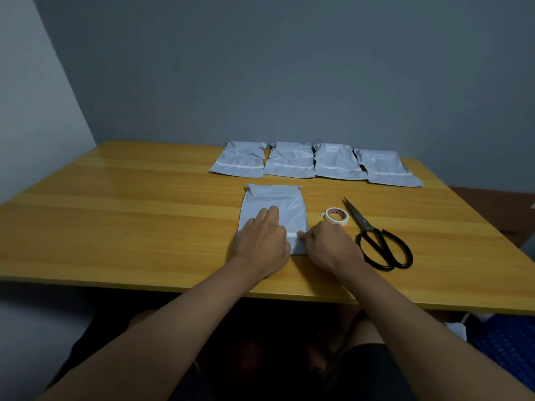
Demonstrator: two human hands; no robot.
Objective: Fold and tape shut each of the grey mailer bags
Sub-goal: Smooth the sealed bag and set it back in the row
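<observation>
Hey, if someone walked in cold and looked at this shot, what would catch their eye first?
Probably the two hands at the table's near middle: the left hand lies flat on a grey mailer bag while the right hand pinches a white tape strip across it. Next, the big black scissors and tape roll just right of them, and the row of four taped bags at the far edge.

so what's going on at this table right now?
A person is taping a grey mailer bag shut on the wooden table. The left hand lies flat on the bag, while the right hand pinches a white tape strip across its near fold. Four taped bags sit in a row behind. A tape roll and black scissors lie to the right.
</observation>
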